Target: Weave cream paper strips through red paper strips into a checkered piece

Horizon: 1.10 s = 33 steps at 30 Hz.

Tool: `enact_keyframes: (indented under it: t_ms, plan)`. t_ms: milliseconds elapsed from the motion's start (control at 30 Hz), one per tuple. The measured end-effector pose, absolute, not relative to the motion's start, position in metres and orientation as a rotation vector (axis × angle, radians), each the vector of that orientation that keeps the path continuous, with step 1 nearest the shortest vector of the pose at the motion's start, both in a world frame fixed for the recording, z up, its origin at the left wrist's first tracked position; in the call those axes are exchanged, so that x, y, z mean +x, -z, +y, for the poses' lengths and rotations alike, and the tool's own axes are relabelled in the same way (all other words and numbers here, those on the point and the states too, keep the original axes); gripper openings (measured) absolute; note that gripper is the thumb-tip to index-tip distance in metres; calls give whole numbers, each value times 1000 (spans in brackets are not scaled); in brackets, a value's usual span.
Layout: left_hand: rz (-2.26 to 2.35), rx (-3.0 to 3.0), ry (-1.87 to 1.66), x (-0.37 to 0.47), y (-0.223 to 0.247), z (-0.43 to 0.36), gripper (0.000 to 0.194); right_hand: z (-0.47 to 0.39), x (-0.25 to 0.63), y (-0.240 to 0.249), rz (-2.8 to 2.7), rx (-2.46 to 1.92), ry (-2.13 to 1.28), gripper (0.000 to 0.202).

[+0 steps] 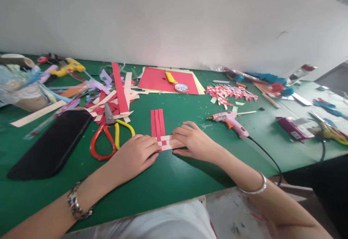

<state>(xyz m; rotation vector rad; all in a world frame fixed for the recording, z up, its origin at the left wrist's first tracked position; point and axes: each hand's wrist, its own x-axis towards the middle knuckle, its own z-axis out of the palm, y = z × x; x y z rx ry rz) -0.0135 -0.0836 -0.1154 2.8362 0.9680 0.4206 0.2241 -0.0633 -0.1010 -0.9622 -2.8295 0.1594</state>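
Observation:
Red paper strips (157, 121) stand upright from a small weave on the green table, crossed at their lower end by pale pink paper strips (168, 142) that run to the right. A small checkered patch shows where they cross. My left hand (143, 152) pinches the left edge of this weave, its fingertips covering that side. From the right, my right hand (191, 141) has its fingers and thumb closed round the free ends of the pale strips, hiding their tips. Close beside my left hand lie scissors (104, 148) with one red and one yellow handle.
Cut paper strips (119, 90) are heaped behind the scissors, near a black case (51, 145). Red sheets (152, 79) carry a yellow cutter (170, 77). Woven checkered pieces (231, 92) lie at the back right. A pink glue gun (231, 121) trails its cord past my right arm.

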Motion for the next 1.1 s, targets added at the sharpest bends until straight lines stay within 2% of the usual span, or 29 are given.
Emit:
enact_keyframes:
  t_ms: [167, 333, 533, 833, 1100]
  plan:
    - [1012, 2802, -380, -9, 113, -85, 22, -72, 217, 97, -2748, -1238, -445, 9]
    - [1016, 2811, -396, -7, 111, -84, 22, -79, 213, 91, -2762, -1353, -321, 10]
    - [1024, 2831, -413, -7, 113, -86, 21, -85, 224, 92, -2687, -1498, -364, 13]
    - [1051, 2859, -417, -5, 111, -87, 20, -84, 231, 98, -2782, -1275, -90, 15]
    - [1076, 2824, -398, -6, 111, -87, 20, -69, 242, 92, -2829, -1116, -286, 21]
